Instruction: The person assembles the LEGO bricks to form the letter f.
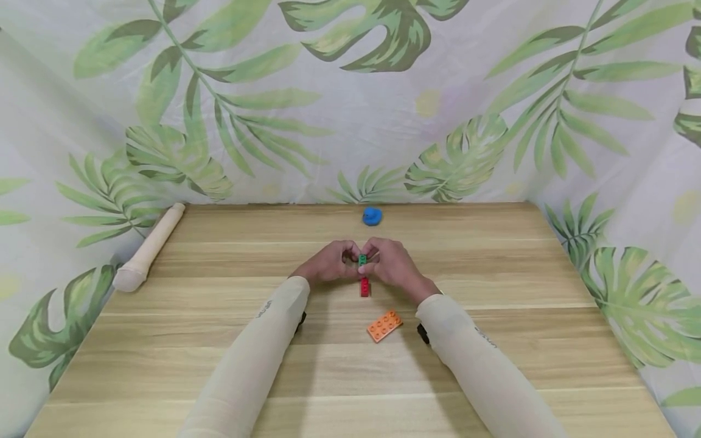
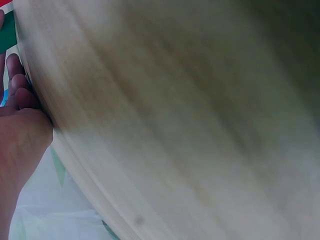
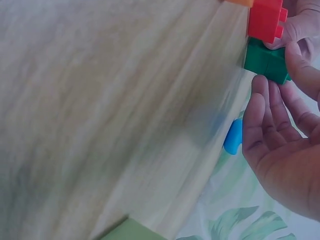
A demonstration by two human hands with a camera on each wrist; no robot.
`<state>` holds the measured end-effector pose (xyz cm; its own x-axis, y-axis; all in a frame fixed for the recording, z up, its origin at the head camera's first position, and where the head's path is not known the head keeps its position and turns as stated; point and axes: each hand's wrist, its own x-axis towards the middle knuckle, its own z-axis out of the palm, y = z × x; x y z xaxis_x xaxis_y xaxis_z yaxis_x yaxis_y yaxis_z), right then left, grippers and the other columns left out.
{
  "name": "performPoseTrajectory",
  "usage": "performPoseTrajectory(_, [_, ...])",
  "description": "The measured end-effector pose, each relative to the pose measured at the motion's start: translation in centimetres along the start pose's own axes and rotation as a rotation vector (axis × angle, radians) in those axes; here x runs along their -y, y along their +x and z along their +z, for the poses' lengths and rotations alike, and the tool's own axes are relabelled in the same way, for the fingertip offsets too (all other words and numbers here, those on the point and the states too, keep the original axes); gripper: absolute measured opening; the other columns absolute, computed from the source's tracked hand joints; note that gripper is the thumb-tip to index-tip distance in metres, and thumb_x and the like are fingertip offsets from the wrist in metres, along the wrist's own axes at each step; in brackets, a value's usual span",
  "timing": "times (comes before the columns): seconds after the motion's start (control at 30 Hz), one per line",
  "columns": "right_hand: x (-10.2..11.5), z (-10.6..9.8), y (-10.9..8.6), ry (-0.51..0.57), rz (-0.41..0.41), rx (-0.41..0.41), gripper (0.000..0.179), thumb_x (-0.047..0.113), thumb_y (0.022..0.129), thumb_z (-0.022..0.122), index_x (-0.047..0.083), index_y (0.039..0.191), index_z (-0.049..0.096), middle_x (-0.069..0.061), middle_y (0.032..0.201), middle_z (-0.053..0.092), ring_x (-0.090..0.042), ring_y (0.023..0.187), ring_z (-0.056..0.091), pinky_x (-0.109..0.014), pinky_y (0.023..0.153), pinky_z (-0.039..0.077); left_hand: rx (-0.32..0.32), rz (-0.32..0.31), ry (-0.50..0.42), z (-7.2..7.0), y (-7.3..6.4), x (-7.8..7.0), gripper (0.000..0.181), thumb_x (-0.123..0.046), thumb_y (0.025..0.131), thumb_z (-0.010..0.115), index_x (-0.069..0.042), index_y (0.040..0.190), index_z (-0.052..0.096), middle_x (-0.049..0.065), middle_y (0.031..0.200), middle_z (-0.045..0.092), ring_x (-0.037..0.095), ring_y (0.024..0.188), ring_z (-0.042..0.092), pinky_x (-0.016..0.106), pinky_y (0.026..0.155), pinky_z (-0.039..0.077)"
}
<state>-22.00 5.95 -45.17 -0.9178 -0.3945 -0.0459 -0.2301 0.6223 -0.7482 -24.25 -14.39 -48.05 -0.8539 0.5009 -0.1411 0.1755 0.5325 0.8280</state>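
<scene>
Over the middle of the table, both hands meet at a small green toy brick (image 1: 362, 260). My left hand (image 1: 330, 261) holds it from the left between thumb and fingertips. From the right, my right hand (image 1: 393, 265) pinches it too. A seam runs across the green piece (image 3: 266, 61) in the right wrist view, and fingers hide part of it. Just on the near side lies a red brick (image 1: 364, 288) with its studs up, close against the green one in the right wrist view. The left wrist view catches only an edge of the green brick (image 2: 7, 33).
An orange eight-stud brick (image 1: 384, 326) lies nearer, between the forearms. A blue toy duck (image 1: 372, 216) sits beyond the hands near the back edge. At the table's left edge rests a pale, club-shaped object (image 1: 150, 246). Leaf-print cloth (image 1: 361, 121) hangs behind the table.
</scene>
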Motion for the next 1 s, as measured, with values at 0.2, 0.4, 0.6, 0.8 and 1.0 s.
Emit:
performPoseTrajectory(0.2, [-0.19,0.06,-0.04,0.033,0.016,0.000,0.023,0.010,0.091,0.087,0.007,0.108,0.073,-0.012,0.112,0.079,-0.027,0.104,0.079,-0.041,0.096,0.062,0.004,-0.005,-0.008,0.04,-0.10,-0.19,0.026,-0.007,0.090,0.086,-0.004,0.108,0.068,0.010,0.108,0.067,0.020,0.099,0.056,0.026,0.086,0.046])
performPoseTrajectory(0.4, [-0.39,0.14,0.02,0.035,0.011,-0.007,0.024,0.010,0.090,0.087,0.006,0.109,0.073,-0.012,0.112,0.079,-0.028,0.103,0.079,-0.041,0.095,0.062,-0.003,-0.001,-0.009,0.09,-0.14,-0.26,0.025,-0.007,0.090,0.085,-0.004,0.108,0.068,0.010,0.108,0.068,0.021,0.099,0.058,0.025,0.086,0.046])
performPoseTrajectory(0.6, [-0.48,0.16,0.11,0.028,0.029,-0.004,0.024,0.012,0.091,0.087,0.007,0.109,0.072,-0.012,0.115,0.078,-0.028,0.106,0.078,-0.043,0.098,0.061,0.000,-0.016,-0.015,0.00,-0.19,-0.37,0.025,-0.007,0.091,0.085,-0.004,0.109,0.068,0.008,0.109,0.068,0.019,0.099,0.057,0.025,0.086,0.047])
performPoseTrajectory(0.8, [-0.08,-0.05,0.08,0.001,0.053,0.012,0.024,0.013,0.092,0.086,0.009,0.110,0.071,-0.011,0.118,0.077,-0.031,0.110,0.076,-0.046,0.104,0.058,0.000,-0.021,0.000,0.01,-0.12,-0.30,0.025,-0.008,0.091,0.084,-0.005,0.110,0.068,0.008,0.110,0.068,0.019,0.100,0.057,0.025,0.088,0.047])
performPoseTrajectory(1.0, [0.24,-0.30,-0.05,-0.003,0.067,0.059,0.022,0.014,0.095,0.084,0.009,0.110,0.068,-0.009,0.116,0.076,-0.027,0.113,0.074,-0.044,0.104,0.056,-0.002,-0.018,0.000,0.06,-0.20,-0.29,0.025,-0.008,0.092,0.084,-0.005,0.110,0.068,0.008,0.110,0.068,0.019,0.101,0.058,0.025,0.088,0.047])
